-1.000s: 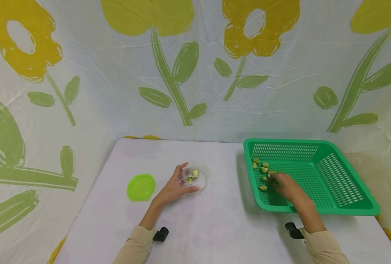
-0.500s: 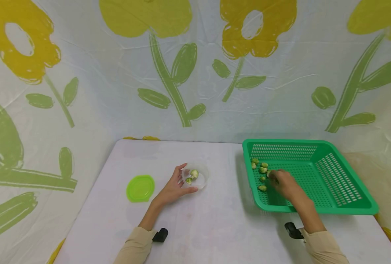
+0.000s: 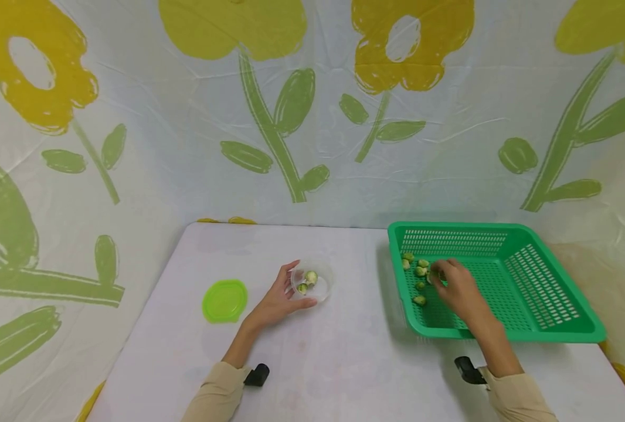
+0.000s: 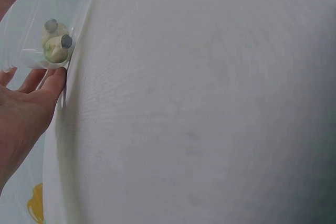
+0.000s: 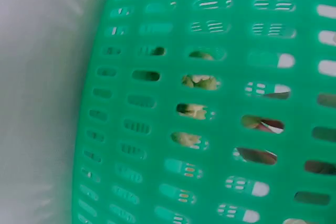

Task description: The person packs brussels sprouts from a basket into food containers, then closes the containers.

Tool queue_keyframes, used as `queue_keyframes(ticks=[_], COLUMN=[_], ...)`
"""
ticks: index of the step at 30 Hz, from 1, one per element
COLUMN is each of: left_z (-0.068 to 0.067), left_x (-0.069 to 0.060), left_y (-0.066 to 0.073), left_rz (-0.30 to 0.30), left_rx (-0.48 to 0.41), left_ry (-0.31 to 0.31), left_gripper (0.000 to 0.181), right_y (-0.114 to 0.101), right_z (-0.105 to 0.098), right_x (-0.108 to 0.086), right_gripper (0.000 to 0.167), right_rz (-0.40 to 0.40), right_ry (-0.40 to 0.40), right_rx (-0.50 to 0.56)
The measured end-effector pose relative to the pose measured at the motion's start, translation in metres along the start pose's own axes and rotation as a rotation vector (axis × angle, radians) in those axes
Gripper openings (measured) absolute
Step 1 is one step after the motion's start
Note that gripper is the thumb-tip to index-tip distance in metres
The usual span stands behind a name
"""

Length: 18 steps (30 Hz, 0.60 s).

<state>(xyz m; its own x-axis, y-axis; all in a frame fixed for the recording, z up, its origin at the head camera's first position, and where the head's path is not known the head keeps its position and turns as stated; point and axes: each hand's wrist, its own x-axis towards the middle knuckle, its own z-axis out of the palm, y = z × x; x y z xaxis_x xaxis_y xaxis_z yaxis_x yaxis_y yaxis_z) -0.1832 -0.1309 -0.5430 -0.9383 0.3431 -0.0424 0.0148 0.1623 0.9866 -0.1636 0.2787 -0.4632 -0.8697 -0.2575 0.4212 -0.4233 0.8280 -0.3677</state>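
My left hand (image 3: pixel 277 300) curls its fingers and thumb round a clear round plastic tub (image 3: pixel 324 291) on the table. Inside lie two Brussels sprouts (image 3: pixel 311 278), their cut ends showing in the left wrist view. My right hand (image 3: pixel 459 290) reaches into a green plastic basket (image 3: pixel 508 336), fingertips pinching a pale-green Brussels sprout (image 3: pixel 430 279) that they partly cover. Several more Brussels sprouts (image 3: pixel 420 300) lie along the basket's left side. In the right wrist view, the slotted basket wall (image 5: pixel 157 90) hides most of the hand and sprouts.
A bright green lid (image 3: pixel 225 300) lies flat on the white table (image 3: pixel 333 369), left of the tub. Behind the table hangs a flower-printed sheet (image 3: pixel 439 170). The basket's raised rim runs all round its opening.
My right hand has shifted slightly away from me and up inside the basket, staying by the sprouts. The left hand and tub have stayed in place.
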Motion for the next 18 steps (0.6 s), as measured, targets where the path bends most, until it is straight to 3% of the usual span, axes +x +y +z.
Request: queue_keyframes(ticks=[9, 18], left_z=[0.001, 0.001], left_x=[0.002, 0.001], left_y=[-0.001, 0.001], left_rz=[-0.003, 0.002], left_rx=[-0.006, 0.001], left_ry=[-0.008, -0.005], left_gripper=[0.106, 0.105], right_y=[-0.012, -0.026], right_z=[-0.001, -0.001], right_x=[0.005, 0.01], right_gripper=[0.023, 0.024], right_rz=[-0.003, 0.0], right_ry=[0.133, 0.202], right_rx=[0.027, 0.061])
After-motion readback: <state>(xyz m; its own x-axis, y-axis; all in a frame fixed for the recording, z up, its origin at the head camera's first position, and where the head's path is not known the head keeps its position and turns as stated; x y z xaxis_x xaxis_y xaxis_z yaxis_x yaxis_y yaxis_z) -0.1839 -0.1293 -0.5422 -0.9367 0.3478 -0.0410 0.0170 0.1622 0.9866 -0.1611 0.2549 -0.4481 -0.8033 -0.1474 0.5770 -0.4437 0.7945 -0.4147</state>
